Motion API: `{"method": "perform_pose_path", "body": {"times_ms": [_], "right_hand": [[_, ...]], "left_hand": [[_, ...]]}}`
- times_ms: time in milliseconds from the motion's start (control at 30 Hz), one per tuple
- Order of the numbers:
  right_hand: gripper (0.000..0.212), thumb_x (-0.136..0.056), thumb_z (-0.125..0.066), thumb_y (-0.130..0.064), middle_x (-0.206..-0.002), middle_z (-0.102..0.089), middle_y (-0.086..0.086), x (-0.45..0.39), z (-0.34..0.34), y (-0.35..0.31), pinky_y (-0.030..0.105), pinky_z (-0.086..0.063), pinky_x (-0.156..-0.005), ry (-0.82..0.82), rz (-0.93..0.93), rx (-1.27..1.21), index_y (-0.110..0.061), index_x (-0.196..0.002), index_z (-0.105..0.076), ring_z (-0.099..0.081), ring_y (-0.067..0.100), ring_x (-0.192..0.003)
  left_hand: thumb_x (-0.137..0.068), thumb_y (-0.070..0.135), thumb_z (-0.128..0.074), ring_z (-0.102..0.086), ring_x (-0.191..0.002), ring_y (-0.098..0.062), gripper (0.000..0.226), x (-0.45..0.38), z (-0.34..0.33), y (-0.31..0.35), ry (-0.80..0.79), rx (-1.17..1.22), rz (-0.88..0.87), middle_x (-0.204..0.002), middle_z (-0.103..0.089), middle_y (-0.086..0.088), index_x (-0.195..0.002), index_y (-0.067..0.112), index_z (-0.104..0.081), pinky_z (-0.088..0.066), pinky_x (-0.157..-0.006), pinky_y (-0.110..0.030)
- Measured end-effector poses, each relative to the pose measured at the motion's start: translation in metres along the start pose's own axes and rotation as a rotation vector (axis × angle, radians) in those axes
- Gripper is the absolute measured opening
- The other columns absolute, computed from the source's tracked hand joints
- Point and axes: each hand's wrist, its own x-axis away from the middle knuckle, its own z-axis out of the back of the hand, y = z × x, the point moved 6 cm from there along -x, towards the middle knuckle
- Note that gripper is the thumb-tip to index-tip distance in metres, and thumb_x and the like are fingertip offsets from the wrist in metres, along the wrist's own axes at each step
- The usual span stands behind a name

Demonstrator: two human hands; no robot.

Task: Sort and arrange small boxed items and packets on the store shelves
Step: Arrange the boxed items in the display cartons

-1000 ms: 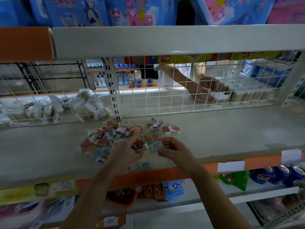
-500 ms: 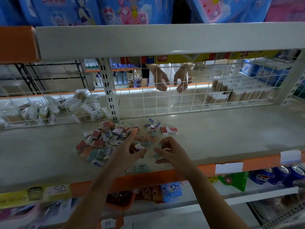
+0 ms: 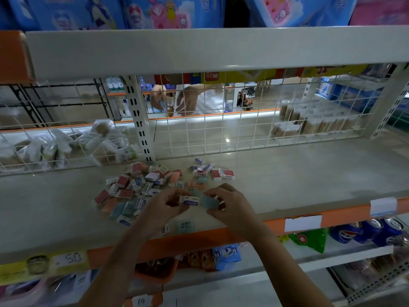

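Store shelf [image 3: 287, 173] seen from above, left to right. At far left, behind the wire mesh panel [image 3: 221, 129], lie clear plastic packets [image 3: 55, 147]. A perforated upright post [image 3: 139, 120] stands left of centre. Just in front of it, a loose pile of small boxes [image 3: 132, 187], red, white and teal, spreads over the shelf surface. At centre, the left hand [image 3: 161, 207] pinches a white box with a blue band [image 3: 189, 200] between thumb and fingers. Touching that box on its right, the right hand [image 3: 228, 204] grips a teal box [image 3: 209, 202] with curled fingers. A single teal barcoded box [image 3: 184, 226] lies near the orange front edge [image 3: 221, 235], below the hands. A smaller cluster of boxes [image 3: 210, 171] sits above the hands, apart from the pile. Beyond the mesh, another person's hands [image 3: 186, 100] reach over a farther shelf. At right, stacked cylindrical containers [image 3: 321, 120] stand behind the mesh; white labels [image 3: 303, 222] mark the front edge, with blue cans [image 3: 365, 231] below.
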Motion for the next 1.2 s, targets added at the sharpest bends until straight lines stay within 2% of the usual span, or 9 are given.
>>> {"method": "perform_pose_path", "body": {"times_ms": [67, 200, 367, 533, 633, 867, 1000, 1133, 1200], "right_hand": [[0.043, -0.082, -0.07, -0.013, -0.12, -0.051, 0.001, 0.0, 0.001, -0.002, 0.014, -0.046, -0.088, -0.005, 0.004, 0.017, -0.012, -0.123, -0.057, -0.053, 0.011, -0.104], [0.043, -0.085, -0.066, -0.014, -0.125, -0.05, 0.0, 0.0, 0.001, -0.004, 0.001, -0.039, -0.08, -0.019, 0.014, 0.05, -0.013, -0.126, -0.055, -0.051, 0.009, -0.107], [0.042, -0.086, -0.065, -0.016, -0.122, -0.05, -0.002, -0.001, 0.001, -0.007, 0.001, -0.039, -0.077, -0.02, 0.018, 0.067, -0.015, -0.126, -0.055, -0.05, 0.008, -0.105], [0.031, -0.079, -0.073, -0.023, -0.099, -0.051, -0.013, 0.001, 0.002, -0.011, 0.007, -0.044, -0.069, -0.002, 0.001, -0.007, -0.026, -0.103, -0.053, -0.053, 0.005, -0.087], [0.038, -0.076, -0.076, -0.022, -0.087, -0.053, -0.019, 0.002, 0.002, -0.012, 0.007, -0.045, -0.065, -0.008, -0.085, -0.181, -0.037, -0.084, -0.043, -0.055, -0.004, -0.078], [0.023, -0.08, -0.069, -0.005, -0.098, -0.057, 0.006, 0.003, -0.007, -0.004, 0.021, -0.055, -0.067, -0.063, -0.28, -0.698, -0.007, -0.09, -0.049, -0.065, 0.016, -0.084], [0.022, -0.085, -0.062, -0.004, -0.109, -0.053, 0.014, 0.005, -0.007, -0.003, 0.027, -0.057, -0.07, -0.05, -0.324, -0.835, -0.01, -0.105, -0.053, -0.065, 0.025, -0.092], [0.013, -0.086, -0.06, -0.003, -0.111, -0.054, 0.01, 0.004, -0.008, -0.003, 0.024, -0.056, -0.072, -0.035, -0.34, -0.903, -0.006, -0.099, -0.06, -0.065, 0.022, -0.093], [0.02, -0.085, -0.061, -0.001, -0.111, -0.057, 0.008, 0.004, -0.009, -0.003, 0.023, -0.055, -0.075, -0.051, -0.348, -0.926, -0.007, -0.104, -0.061, -0.066, 0.021, -0.094]], "left_hand": [[-0.081, 0.013, -0.071, -0.064, -0.086, -0.018, 0.023, -0.001, 0.0, -0.001, -0.002, -0.006, -0.015, -0.094, -0.069, -0.006, -0.094, 0.031, -0.065, -0.052, -0.076, -0.029], [-0.082, 0.011, -0.07, -0.063, -0.078, -0.005, 0.021, -0.001, 0.001, 0.001, 0.0, -0.025, -0.06, -0.091, -0.069, -0.001, -0.093, 0.027, -0.063, -0.049, -0.066, -0.014], [-0.082, 0.012, -0.07, -0.062, -0.074, 0.001, 0.02, -0.002, 0.002, 0.002, 0.024, -0.011, -0.059, -0.092, -0.069, 0.004, -0.092, 0.027, -0.061, -0.048, -0.063, -0.012], [-0.083, 0.013, -0.069, -0.063, -0.073, 0.001, 0.019, -0.001, 0.005, 0.003, 0.047, -0.001, -0.084, -0.091, -0.069, 0.007, -0.092, 0.026, -0.061, -0.049, -0.063, -0.015], [-0.082, 0.01, -0.069, -0.064, -0.078, -0.004, 0.019, 0.001, 0.006, 0.004, 0.044, 0.02, -0.115, -0.089, -0.07, 0.007, -0.092, 0.024, -0.062, -0.05, -0.066, -0.017], [-0.08, 0.013, -0.072, -0.065, -0.081, -0.006, 0.033, 0.001, 0.011, 0.0, 0.049, -0.03, -0.146, -0.093, -0.068, 0.019, -0.087, 0.043, -0.061, -0.048, -0.067, -0.018], [-0.08, 0.011, -0.071, -0.065, -0.081, -0.007, 0.031, 0.002, 0.012, 0.002, 0.051, 0.0, -0.144, -0.093, -0.068, 0.019, -0.085, 0.04, -0.062, -0.049, -0.064, -0.016], [-0.079, 0.011, -0.072, -0.063, -0.076, -0.007, 0.03, 0.005, 0.017, 0.003, 0.065, -0.01, -0.159, -0.089, -0.068, 0.006, -0.084, 0.039, -0.064, -0.05, -0.063, -0.019], [-0.078, 0.01, -0.073, -0.061, -0.07, -0.003, 0.028, 0.007, 0.021, 0.002, 0.094, -0.016, -0.148, -0.086, -0.066, 0.007, -0.086, 0.035, -0.064, -0.051, -0.062, -0.023]]}}
